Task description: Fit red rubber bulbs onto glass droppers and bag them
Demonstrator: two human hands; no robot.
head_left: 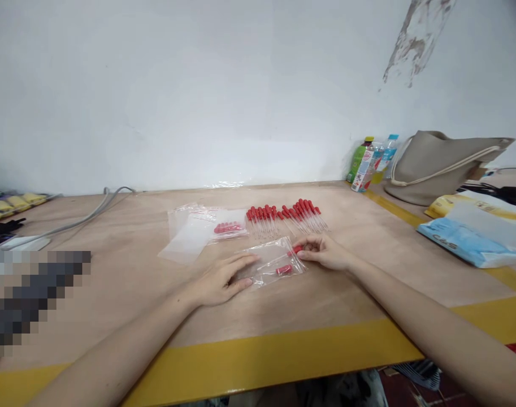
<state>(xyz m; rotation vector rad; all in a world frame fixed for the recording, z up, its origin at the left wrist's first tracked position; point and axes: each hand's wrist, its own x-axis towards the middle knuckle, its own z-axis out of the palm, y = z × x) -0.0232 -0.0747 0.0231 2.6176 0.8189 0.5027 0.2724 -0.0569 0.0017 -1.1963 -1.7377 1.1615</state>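
A clear zip bag (264,272) lies on the table between my hands, with one red-bulbed dropper (283,270) inside it. My left hand (224,278) rests at the bag's left end, thumb and fingers apart and touching the plastic. At the bag's right end, my right hand (323,251) pinches a second dropper by its red bulb (298,249); its thin stem points left into the bag. Behind the bag lie two bunches of similar droppers (261,213), bulbs toward the wall. A filled bag of red-bulbed droppers (228,227) lies on the left, over flat clear bags (185,243).
A grey cable (83,217) crosses the table's left side, near a pixelated dark area. Drink bottles (361,161), a grey bag (439,164) and a blue tissue pack (461,237) stand or lie on the right. Yellow tape (258,356) runs along the front edge.
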